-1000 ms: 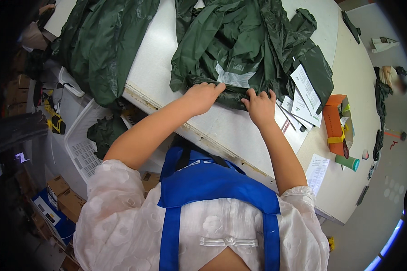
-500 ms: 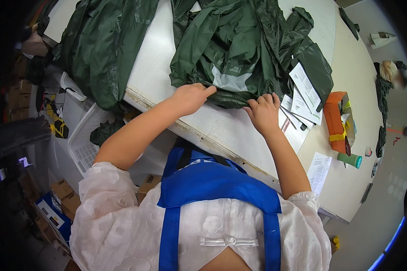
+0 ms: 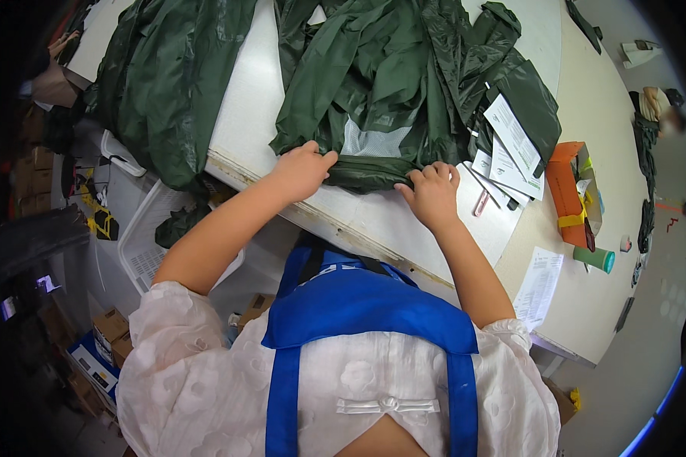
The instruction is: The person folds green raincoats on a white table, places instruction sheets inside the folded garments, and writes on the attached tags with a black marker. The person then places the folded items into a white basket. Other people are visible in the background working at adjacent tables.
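Note:
A dark green waterproof-looking garment (image 3: 392, 84) lies spread on the white table, with its near edge toward me. A pale mesh lining (image 3: 375, 142) shows just behind that edge. My left hand (image 3: 303, 172) is closed on the left end of the edge, thumb and fingers pinching the cloth. At the other end, my right hand (image 3: 433, 196) grips the same edge with bent fingers. Between them the hem runs as a narrow, folded band along the table. The fingertips are partly hidden in the cloth.
More green garments (image 3: 187, 91) hang over the table's left edge above a white plastic basket (image 3: 149, 236). Printed papers (image 3: 511, 145) lie right of the garment. Further right are an orange box (image 3: 568, 194), a green roll (image 3: 596, 260) and a printed sheet (image 3: 539, 286).
Both hands have shifted slightly left with the garment's edge. The hem between them is now straighter and more band-like, and less of the mesh shows.

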A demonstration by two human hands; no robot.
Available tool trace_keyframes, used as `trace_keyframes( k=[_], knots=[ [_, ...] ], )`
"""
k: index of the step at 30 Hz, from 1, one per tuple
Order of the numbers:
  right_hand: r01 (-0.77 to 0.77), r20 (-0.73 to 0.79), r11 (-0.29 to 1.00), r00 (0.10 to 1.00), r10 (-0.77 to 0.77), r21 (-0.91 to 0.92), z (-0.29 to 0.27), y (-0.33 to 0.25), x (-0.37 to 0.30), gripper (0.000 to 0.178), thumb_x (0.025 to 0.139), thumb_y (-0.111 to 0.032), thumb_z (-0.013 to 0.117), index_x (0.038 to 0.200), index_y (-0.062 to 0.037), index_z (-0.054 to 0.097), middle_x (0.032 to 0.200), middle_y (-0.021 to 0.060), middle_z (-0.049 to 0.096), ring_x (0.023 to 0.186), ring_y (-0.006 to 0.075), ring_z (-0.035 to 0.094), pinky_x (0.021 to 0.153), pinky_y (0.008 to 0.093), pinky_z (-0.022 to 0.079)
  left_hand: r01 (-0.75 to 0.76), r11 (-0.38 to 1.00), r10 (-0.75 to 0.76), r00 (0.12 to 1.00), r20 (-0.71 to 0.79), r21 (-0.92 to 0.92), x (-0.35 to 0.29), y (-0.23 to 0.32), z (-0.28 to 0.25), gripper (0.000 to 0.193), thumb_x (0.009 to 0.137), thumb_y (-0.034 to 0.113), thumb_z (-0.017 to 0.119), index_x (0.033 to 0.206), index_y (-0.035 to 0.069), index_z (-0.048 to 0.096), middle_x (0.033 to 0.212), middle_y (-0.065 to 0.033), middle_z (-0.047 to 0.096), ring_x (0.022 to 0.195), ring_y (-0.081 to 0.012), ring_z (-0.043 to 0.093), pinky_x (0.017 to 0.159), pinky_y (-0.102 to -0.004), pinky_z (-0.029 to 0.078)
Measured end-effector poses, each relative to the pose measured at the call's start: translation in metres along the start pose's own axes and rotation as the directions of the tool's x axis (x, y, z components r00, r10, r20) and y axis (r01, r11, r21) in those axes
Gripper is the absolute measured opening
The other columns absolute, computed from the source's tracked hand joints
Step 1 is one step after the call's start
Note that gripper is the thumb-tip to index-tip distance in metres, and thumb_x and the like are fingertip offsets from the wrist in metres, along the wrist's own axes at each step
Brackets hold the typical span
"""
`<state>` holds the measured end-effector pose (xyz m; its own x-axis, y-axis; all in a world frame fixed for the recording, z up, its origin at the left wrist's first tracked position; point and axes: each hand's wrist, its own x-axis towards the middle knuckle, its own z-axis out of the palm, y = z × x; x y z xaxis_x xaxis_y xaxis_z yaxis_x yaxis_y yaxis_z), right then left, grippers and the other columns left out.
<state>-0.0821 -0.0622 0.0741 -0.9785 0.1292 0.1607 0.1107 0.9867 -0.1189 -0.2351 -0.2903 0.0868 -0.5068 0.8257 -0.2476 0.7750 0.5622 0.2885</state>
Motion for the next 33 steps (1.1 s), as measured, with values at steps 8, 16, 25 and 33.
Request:
trace_keyframes(
  k=[8, 16, 25, 33],
  knots=[
    [-0.06, 0.17, 0.989, 0.985, 0.037, 0.133, 0.018, 0.001, 0.003, 0.024, 0.073, -0.028, 0.069, 0.085, -0.0076, 0.063, 0.081, 0.0088, 0.06, 0.09, 0.0268, 0.052, 0.083, 0.0393, 0.038, -0.329, 0.899, 0.245, 0.925, -0.291, -0.288, 0.036, 0.087, 0.031, 0.016, 0.074, 0.005, 0.054, 0.09, 0.003, 0.057, 0.088, -0.013, 0.059, 0.086, -0.0312, 0.056, 0.075, -0.0381, 0.048],
    [-0.075, 0.132, 0.931, 0.991, 0.029, 0.357, 0.024, 0.043, -0.014, 0.039, 0.065, 0.0, 0.061, 0.103, -0.0031, 0.054, 0.095, 0.0141, 0.059, 0.095, 0.0325, 0.055, 0.084, 0.0419, 0.043, -0.09, 0.987, 0.061, 0.976, -0.211, -0.13, 0.044, 0.115, 0.072, 0.023, 0.078, 0.021, 0.064, 0.099, 0.011, 0.062, 0.093, -0.008, 0.054, 0.095, -0.0301, 0.048, 0.077, -0.0428, 0.041],
    [-0.371, 0.339, 0.592, 0.925, 0.17, 0.716, -0.004, 0.033, -0.014, 0.036, 0.073, 0.007, 0.059, 0.107, -0.0017, 0.049, 0.1, 0.0134, 0.06, 0.097, 0.0255, 0.061, 0.083, 0.0334, 0.048, 0.14, 0.799, -0.211, 0.976, -0.054, -0.585, 0.058, 0.12, 0.064, 0.03, 0.068, 0.031, 0.074, 0.087, 0.011, 0.062, 0.09, -0.0035, 0.062, 0.096, -0.0257, 0.052, 0.08, -0.0422, 0.037],
    [-0.554, 0.508, 0.26, 0.831, 0.225, 0.791, -0.005, 0.036, -0.012, 0.031, 0.08, 0.01, 0.049, 0.109, 0.0001, 0.047, 0.102, 0.0116, 0.059, 0.097, 0.0178, 0.06, 0.083, 0.0285, 0.046, 0.08, 0.767, -0.298, 0.923, -0.242, -0.637, 0.053, 0.129, 0.068, 0.034, 0.066, 0.032, 0.077, 0.084, 0.007, 0.062, 0.082, -0.0053, 0.064, 0.089, -0.0249, 0.058, 0.082, -0.0407, 0.038]
  ],
)
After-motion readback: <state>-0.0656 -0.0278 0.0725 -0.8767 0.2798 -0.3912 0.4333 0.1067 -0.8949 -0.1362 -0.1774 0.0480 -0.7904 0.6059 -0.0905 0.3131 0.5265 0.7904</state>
